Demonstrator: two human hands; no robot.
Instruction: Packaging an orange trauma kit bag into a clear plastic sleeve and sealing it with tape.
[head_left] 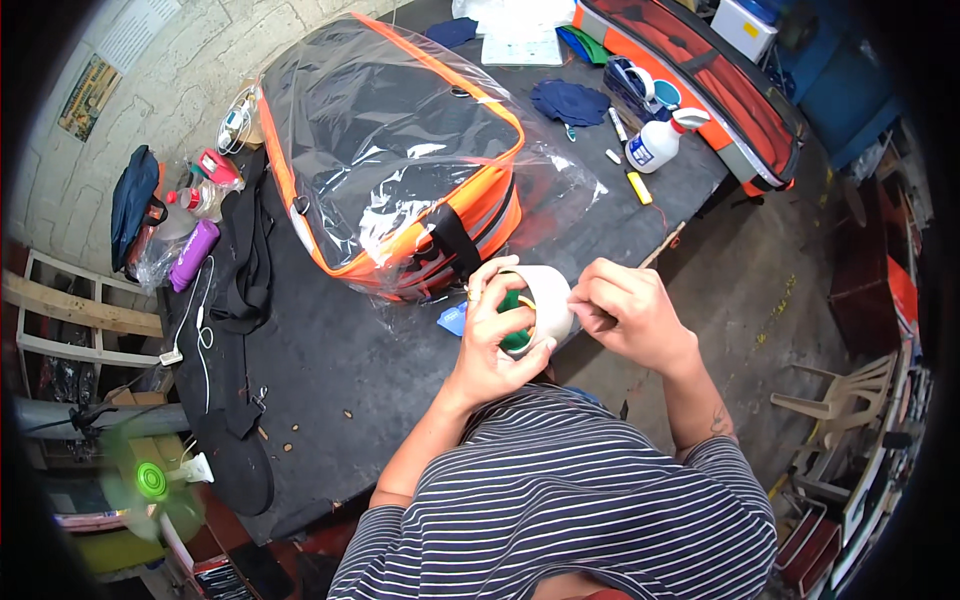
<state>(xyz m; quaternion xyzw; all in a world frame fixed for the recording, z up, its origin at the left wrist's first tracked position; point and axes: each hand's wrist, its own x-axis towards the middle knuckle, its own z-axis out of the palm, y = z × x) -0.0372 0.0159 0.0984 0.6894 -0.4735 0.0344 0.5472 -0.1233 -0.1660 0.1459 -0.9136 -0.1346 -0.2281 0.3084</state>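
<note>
My left hand [500,330] grips a wide roll of whitish tape [552,303], with fingers reaching into its core, where green shows. At the roll's right side my right hand [630,312] is closed in a pinch, its fingertips against or just beside the tape's outer face. Whatever lies between those fingertips is too small to make out. Just beyond my hands stands a large black and orange bag [400,150] wrapped in clear plastic. A small blue piece [453,319] lies on the black table [340,400] beside my left hand.
Black straps [245,250] and a purple bottle [195,255] lie at left. A spray bottle [655,143], a yellow marker [638,187] and dark blue cloth [570,104] are at the far right. A green fan [150,480] stands lower left, a plastic chair [840,395] on the right floor.
</note>
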